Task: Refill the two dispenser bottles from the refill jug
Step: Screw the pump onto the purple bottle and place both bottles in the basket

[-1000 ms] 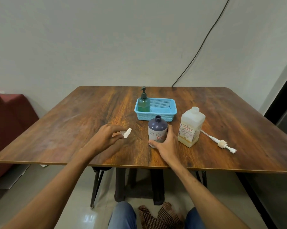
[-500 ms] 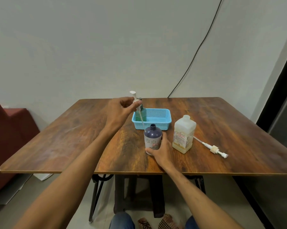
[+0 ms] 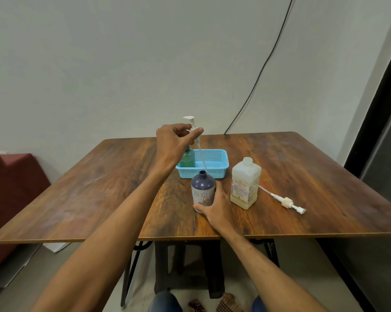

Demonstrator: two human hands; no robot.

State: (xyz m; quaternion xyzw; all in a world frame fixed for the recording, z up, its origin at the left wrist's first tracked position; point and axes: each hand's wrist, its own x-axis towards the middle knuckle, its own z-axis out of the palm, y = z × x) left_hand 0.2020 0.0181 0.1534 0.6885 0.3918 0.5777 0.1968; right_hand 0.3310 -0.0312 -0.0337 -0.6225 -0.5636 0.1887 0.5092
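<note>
Head view: left hand (image 3: 174,143) pinching pump (image 3: 189,118) has risen from beside purple bottle (image 3: 202,185) to above it, tube tip at neck; right hand (image 3: 217,206) grips that bottle; recapping likely.

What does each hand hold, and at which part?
Left hand pinches the white plastic pump just under its head; right hand grips the dark purple round bottle low on its body.

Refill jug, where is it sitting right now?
Head view: the refill jug stands on the table just right of the purple bottle the right hand holds, left of a loose pump.
</note>
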